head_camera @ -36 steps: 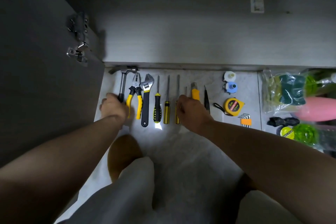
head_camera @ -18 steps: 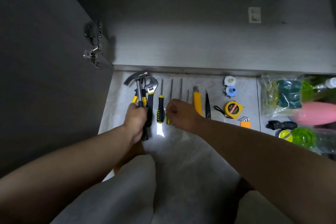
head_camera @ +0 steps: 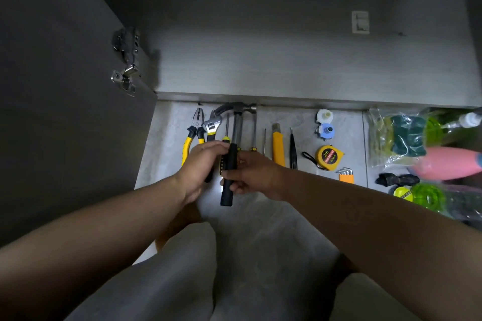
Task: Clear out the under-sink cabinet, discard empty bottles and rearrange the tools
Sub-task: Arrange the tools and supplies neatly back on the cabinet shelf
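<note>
Since a second ago the hammer [head_camera: 236, 122] has left its place at the left end of the tool row and now hangs over the middle of it, and the right hand [head_camera: 254, 174] has come across to meet it. The left hand [head_camera: 202, 165] holds the upper part of the black handle from the left, its fingers closed against the grip. The right hand is clamped round the lower part of the same handle, fingers curled under it. The hammer points away from the person, its steel head just short of the cabinet [head_camera: 287, 68] front edge and its butt end sticking out below both hands.

Under the hammer lies a row of tools on the floor [head_camera: 260, 221], all set lengthwise along the cabinet's front edge. To the left are the yellow-handled pliers [head_camera: 193, 133] and, just beside them, the adjustable wrench [head_camera: 213, 125]. A screwdriver [head_camera: 227, 126] shows just left of the hammer shaft and another [head_camera: 253, 135] just right of it. Further right come a yellow utility knife [head_camera: 277, 147], black tweezers [head_camera: 293, 151], a yellow tape measure [head_camera: 328, 156] and a set of hex keys [head_camera: 345, 175].

Near the floor's right edge lie a bag of sponges [head_camera: 401, 135], a pink bottle [head_camera: 448, 164] and a green bottle [head_camera: 429, 194]. The cabinet door [head_camera: 65, 86] stands open on the left.
</note>
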Available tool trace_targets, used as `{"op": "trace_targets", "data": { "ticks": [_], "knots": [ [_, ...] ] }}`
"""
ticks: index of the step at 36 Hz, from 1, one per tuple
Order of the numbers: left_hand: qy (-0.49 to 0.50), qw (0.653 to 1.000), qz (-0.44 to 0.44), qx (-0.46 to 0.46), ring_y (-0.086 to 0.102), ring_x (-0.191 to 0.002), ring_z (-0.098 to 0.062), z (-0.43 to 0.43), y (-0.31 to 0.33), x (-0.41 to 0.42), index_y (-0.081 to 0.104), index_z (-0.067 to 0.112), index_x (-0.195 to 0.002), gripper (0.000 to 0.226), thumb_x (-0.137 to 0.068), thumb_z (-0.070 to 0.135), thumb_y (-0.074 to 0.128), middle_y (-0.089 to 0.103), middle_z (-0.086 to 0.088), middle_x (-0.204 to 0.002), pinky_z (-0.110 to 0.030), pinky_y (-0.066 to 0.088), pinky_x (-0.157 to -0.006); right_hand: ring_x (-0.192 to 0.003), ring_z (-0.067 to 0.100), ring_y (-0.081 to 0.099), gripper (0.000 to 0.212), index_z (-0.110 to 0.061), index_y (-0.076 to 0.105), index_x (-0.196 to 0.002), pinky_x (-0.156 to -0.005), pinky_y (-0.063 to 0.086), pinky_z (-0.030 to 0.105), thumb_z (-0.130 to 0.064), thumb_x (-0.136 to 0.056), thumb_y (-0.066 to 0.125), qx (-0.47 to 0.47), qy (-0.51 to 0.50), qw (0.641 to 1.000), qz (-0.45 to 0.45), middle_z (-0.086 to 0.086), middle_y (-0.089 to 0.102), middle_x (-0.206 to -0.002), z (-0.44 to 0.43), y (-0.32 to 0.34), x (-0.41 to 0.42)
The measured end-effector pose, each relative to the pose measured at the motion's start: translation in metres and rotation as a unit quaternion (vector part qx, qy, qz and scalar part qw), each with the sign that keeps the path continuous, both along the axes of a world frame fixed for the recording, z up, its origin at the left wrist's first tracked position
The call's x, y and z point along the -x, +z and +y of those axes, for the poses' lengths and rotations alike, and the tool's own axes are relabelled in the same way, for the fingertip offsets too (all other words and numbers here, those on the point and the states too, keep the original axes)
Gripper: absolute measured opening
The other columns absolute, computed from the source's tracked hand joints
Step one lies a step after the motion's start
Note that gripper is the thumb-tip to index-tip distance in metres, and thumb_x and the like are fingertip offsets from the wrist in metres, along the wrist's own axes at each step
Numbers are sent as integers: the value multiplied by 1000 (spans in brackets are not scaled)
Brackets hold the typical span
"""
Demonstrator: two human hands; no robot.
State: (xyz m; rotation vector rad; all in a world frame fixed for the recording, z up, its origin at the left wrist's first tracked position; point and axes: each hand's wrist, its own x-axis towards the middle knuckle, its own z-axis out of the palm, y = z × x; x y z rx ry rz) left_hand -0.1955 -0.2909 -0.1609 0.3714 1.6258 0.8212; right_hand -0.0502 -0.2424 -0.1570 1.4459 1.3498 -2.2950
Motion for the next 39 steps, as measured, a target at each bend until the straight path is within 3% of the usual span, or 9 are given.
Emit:
{"op": "trace_targets", "data": {
  "ticks": [5,8,10,13,17,25,28,34,39],
  "knots": [
    [-16,960,278,21,63,-104,-27,6,-19,16,68,13,-102,23,-92,-2,54,65,-18,-115,-36,54,-88,-66,11,64,29,-7,57,-124,-61,55,23,-9,-97,64,14,57,997,-43,13,73,-98,-2,1,-12],
    [-90,920,367,106,44,-125,-31,8,-33,28,51,21,-123,42,-88,21,73,43,-11,-130,-43,47,-102,-86,24,67,32,-4,55,-127,-78,58,36,-8,-97,64,17,97,994,-43,21,72,-111,-3,4,-19],
    [-105,917,362,129,38,-130,-31,8,-37,30,43,21,-132,63,-84,38,80,38,-10,-134,-45,46,-104,-95,38,68,33,-1,53,-128,-90,57,48,-4,-96,64,13,108,993,-43,25,70,-114,-5,7,-22],
    [-128,905,385,126,35,-131,-31,8,-42,29,40,18,-132,69,-82,40,82,37,-11,-134,-45,44,-101,-110,47,65,35,2,52,-128,-97,53,58,-1,-95,65,8,117,992,-41,27,68,-115,-5,13,-24],
    [-122,900,397,136,42,-125,-37,10,-45,39,40,12,-126,54,-84,22,73,39,-16,-131,-47,47,-98,-111,45,65,36,1,52,-129,-96,54,57,-2,-95,65,-1,133,990,-45,25,69,-116,-5,15,-25],
    [-185,891,365,196,49,-125,-37,12,-41,49,41,13,-135,78,-77,37,87,47,-15,-134,-51,49,-104,-94,40,69,35,-1,54,-128,-89,58,53,-3,-95,66,-21,130,990,-41,22,69,-111,-4,14,-25],
    [-166,900,347,207,52,-125,-37,16,-40,47,41,10,-133,77,-76,35,87,50,-13,-129,-48,49,-103,-101,47,68,35,-1,54,-128,-89,58,54,-2,-94,66,-27,122,991,-39,23,70,-111,-4,13,-24],
    [-93,940,261,199,62,-100,-30,11,-42,44,39,12,-121,62,-80,27,82,59,-8,-106,-42,56,-88,-99,45,69,36,-6,55,-128,-83,61,47,-4,-94,67,-38,125,991,-26,20,71,-109,2,15,-23],
    [-54,958,210,189,60,-82,-24,-4,-31,39,46,9,-117,59,-76,31,81,61,-8,-96,-30,46,-58,-66,20,68,34,-4,56,-126,-61,59,27,-5,-94,67,-68,138,988,-27,18,73,-105,11,29,-20]
  ]
}}
